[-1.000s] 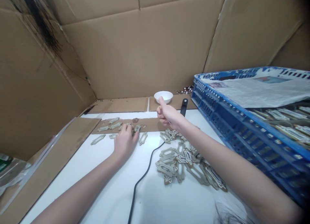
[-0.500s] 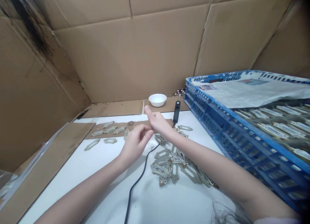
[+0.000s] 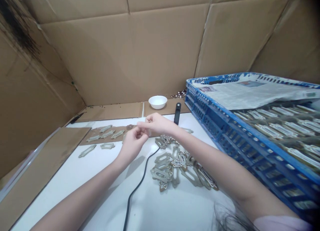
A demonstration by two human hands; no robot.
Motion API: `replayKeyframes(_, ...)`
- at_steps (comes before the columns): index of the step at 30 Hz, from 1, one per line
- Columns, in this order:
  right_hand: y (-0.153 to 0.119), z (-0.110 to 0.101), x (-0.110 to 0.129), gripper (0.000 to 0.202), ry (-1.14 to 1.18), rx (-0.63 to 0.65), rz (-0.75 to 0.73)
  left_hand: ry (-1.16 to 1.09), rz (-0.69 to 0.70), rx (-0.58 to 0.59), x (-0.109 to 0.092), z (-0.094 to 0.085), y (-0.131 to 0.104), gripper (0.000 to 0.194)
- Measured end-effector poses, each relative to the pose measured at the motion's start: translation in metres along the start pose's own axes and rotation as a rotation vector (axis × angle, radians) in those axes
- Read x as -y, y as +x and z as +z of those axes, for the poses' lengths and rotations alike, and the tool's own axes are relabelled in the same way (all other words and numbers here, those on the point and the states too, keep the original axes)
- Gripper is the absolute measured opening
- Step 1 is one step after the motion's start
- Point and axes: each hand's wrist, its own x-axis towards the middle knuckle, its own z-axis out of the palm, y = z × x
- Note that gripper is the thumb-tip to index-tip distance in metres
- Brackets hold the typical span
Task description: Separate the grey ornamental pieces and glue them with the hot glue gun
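My left hand [image 3: 132, 141] is closed, thumb and fingers pinched together above the white table. Right against it, my right hand [image 3: 160, 123] has its fingers curled in, their tips meeting those of the left. Whatever lies between the fingertips is too small to make out. Below my right forearm spreads a heap of ornate oval frame-like pieces [image 3: 162, 174], some grey-green, some with white scrollwork on brown. Several similar pale pieces [image 3: 107, 134] lie apart on a cardboard strip [image 3: 85, 140] to the left. A black-handled tool [image 3: 177, 113] stands behind my right wrist.
A white bowl [image 3: 157, 102] sits at the back on cardboard. Along the right is a blue plastic crate [image 3: 212, 124], holding rows of white-edged pieces [image 3: 282, 131] partly under paper. A black cable [image 3: 140, 184] crosses the table. Cardboard walls [image 3: 105, 57] enclose the back and left.
My right hand has turned inward and down, its raised thumb lowered, and its fingertips now meet my left hand's. The whole view has shifted slightly.
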Motion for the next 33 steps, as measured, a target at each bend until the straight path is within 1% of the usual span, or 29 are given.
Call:
replayKeyframes(4,-0.006,-0.03,0.008,0.026,-0.202,0.256,-0.085,0.04,0.038,0.081,-0.004,-0.003,0.001,0.017)
replayKeyframes(6,-0.008,-0.039,0.01,0.022,-0.257,0.327,-0.113,0.057,0.049,0.087,-0.004,-0.003,0.0,0.018)
replayKeyframes(7,-0.009,-0.043,0.01,0.02,-0.282,0.335,-0.115,0.08,0.063,0.081,-0.002,-0.003,-0.001,0.019)
replayKeyframes(8,-0.009,-0.045,0.01,0.019,-0.306,0.323,-0.106,0.125,0.089,0.072,0.0,-0.001,-0.001,0.019)
replayKeyframes(10,-0.008,-0.049,0.008,0.021,-0.342,0.248,-0.072,0.288,0.198,0.068,0.008,0.002,-0.003,0.019)
replayKeyframes(11,-0.007,-0.05,0.007,0.023,-0.354,0.195,-0.055,0.394,0.273,0.093,0.013,0.005,-0.003,0.02)
replayKeyframes(13,-0.005,-0.051,0.005,0.028,-0.359,0.105,-0.028,0.587,0.416,0.19,0.024,0.011,-0.004,0.026)
replayKeyframes(15,-0.004,-0.052,0.003,0.031,-0.346,0.071,-0.015,0.698,0.493,0.283,0.032,0.015,-0.004,0.028)
replayKeyframes(16,-0.004,-0.051,0.003,0.032,-0.339,0.066,-0.01,0.724,0.506,0.31,0.035,0.016,-0.003,0.026)
replayKeyframes(18,-0.004,-0.05,0.003,0.034,-0.336,0.061,-0.011,0.75,0.513,0.327,0.037,0.016,-0.003,0.021)
replayKeyframes(22,-0.002,-0.045,0.0,0.037,-0.334,0.064,-0.031,0.797,0.466,0.348,0.035,0.01,-0.005,0.015)
replayKeyframes(24,0.0,-0.039,-0.001,0.036,-0.326,0.076,-0.019,0.791,0.41,0.292,0.035,0.008,-0.007,0.016)
replayKeyframes(28,0.003,-0.026,-0.004,0.035,-0.282,0.09,0.017,0.62,0.221,0.028,0.039,0.007,-0.009,0.01)
replayKeyframes(29,0.003,-0.023,-0.005,0.035,-0.271,0.088,0.024,0.576,0.18,-0.035,0.04,0.007,-0.009,0.011)
replayKeyframes(31,0.003,-0.019,-0.006,0.034,-0.257,0.085,0.035,0.517,0.133,-0.131,0.04,0.006,-0.009,0.015)
replayKeyframes(33,0.003,-0.015,-0.006,0.033,-0.249,0.09,0.037,0.467,0.114,-0.191,0.038,0.005,-0.009,0.016)
